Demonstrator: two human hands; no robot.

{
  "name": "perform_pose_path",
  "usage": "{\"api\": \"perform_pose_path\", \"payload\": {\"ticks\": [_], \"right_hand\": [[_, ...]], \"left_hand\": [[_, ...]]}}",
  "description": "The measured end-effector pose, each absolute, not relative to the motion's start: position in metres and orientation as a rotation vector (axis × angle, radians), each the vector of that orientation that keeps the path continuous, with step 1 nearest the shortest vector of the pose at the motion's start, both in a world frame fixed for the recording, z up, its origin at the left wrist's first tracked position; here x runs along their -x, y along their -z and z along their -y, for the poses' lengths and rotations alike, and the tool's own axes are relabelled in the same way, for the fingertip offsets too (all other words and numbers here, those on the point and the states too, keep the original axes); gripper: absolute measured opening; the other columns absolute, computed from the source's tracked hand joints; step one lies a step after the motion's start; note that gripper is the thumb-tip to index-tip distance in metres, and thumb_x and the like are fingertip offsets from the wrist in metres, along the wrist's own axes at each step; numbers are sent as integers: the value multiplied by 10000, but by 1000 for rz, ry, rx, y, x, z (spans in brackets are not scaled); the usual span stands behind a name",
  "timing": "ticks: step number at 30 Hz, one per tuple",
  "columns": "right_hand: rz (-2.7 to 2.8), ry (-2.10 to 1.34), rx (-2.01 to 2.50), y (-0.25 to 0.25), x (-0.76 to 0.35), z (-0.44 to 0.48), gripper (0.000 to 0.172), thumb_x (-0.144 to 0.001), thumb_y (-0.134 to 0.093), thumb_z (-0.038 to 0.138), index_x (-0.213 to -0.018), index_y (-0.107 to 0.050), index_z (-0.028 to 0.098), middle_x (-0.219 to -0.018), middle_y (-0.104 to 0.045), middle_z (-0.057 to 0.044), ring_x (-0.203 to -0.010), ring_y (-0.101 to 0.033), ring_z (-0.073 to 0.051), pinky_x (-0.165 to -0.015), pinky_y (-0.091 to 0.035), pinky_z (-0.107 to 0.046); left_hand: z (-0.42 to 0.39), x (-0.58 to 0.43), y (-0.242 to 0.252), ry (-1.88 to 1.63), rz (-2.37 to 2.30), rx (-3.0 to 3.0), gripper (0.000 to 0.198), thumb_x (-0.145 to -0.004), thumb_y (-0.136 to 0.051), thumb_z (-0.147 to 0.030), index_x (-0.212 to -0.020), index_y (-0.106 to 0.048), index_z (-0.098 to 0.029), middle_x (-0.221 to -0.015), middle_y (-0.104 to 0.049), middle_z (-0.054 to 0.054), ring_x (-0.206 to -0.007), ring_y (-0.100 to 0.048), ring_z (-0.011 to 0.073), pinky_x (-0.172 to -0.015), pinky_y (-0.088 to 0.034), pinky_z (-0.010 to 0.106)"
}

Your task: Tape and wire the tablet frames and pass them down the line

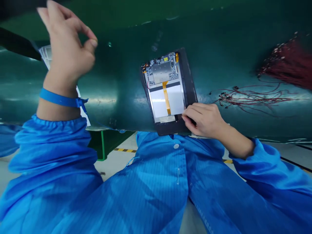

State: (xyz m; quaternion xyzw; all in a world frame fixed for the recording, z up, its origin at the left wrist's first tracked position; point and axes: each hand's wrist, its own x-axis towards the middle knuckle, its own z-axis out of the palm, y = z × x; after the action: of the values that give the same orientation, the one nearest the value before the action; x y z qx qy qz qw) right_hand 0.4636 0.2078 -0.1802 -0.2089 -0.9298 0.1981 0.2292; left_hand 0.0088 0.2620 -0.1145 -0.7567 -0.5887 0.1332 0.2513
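An opened tablet (152, 104) lies slightly tilted on a dark flat pad (189, 81) at the bench's front edge. Its circuit board (162, 70) shows at the far end, and an orange flat cable (166, 97) runs over the silvery battery. My right hand (204, 119) is closed in a pinch at the tablet's near right corner; what its fingertips hold, if anything, is too small to name. High on the left, away from the tablet, my left hand (71, 48) has thumb and forefinger pressed together, with nothing discernible between them. A blue wrist strap (59, 98) circles that wrist.
Several loose red wires (255, 96) with small dark ends lie right of the tablet on the green bench (122, 65). Beyond them sits a thick bundle of red wires (290, 63). White sheets (46, 53) are partly hidden behind my left wrist.
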Motion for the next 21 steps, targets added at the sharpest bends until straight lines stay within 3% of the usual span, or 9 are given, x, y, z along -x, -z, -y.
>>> {"api": "perform_pose_path", "payload": {"ticks": [3, 6, 12, 21], "right_hand": [[2561, -539, 583, 181, -464, -207, 96, -944, -574, 157, -900, -644, 206, -797, -719, -33, -728, -597, -188, -632, -346, -334], [2564, -529, 578, 181, -464, -208, 93, -952, -574, 158, -907, -640, 205, -799, -717, -33, -730, -598, -188, -629, -352, -331], [2551, -527, 548, 180, -464, -209, 103, -957, -567, 151, -892, -632, 198, -798, -706, -29, -723, -583, -180, -632, -359, -324], [2550, -517, 547, 179, -464, -209, 106, -966, -569, 158, -894, -635, 197, -807, -708, -25, -727, -575, -178, -633, -361, -326]], "left_hand": [[-265, -45, 121, 123, 1918, 2378, 297, -1099, -566, -428, -1051, -721, -179, -1363, -501, 76, -1331, -480, 235, -1227, -456, 576], [-273, -83, 133, 371, 1731, 2710, 158, -979, -716, -317, -1012, -780, -176, -1368, -565, 114, -1347, -489, 338, -1178, -409, 632], [-286, -90, 141, 408, 1594, 2856, 225, -975, -705, -387, -986, -802, -184, -1328, -591, 134, -1289, -485, 350, -1112, -431, 630], [-293, -90, 133, 322, 1668, 2957, 335, -990, -669, -539, -958, -771, -222, -1363, -565, 119, -1288, -446, 352, -1151, -381, 688]]}}
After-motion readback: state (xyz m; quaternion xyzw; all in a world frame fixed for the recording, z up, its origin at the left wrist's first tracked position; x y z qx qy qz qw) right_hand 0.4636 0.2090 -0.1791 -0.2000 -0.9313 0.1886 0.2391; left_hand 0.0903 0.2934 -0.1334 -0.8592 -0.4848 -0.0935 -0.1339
